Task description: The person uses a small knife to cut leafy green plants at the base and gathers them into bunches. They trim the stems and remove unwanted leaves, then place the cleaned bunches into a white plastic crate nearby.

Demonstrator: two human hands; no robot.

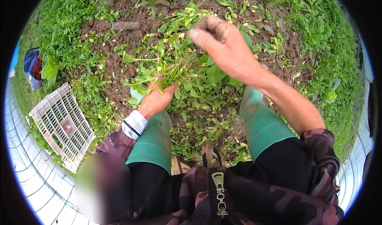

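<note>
My left hand point(158, 97) is closed around a bunch of leafy greens point(174, 71), whose thin stems and roots fan out above the fingers. Off to the upper right, my right hand point(222, 44) hovers over the plants with thumb and forefinger curled towards each other. Its fingertips are blurred, and whether anything small is pinched there cannot be made out. Loose green and yellowing leaves point(191, 14) lie on the soil just beyond the hands. Below the bunch, broad dark-green leaves point(213, 72) show beneath my right wrist.
Green rubber boots point(149, 135) stand on either side of the leaf-strewn soil point(101, 45). A white plastic crate point(67, 126) leans at the left, with a blue and red item point(34, 68) beyond it. A short brownish tube-like piece point(125, 25) lies ahead. Dense greenery point(322, 45) borders the right.
</note>
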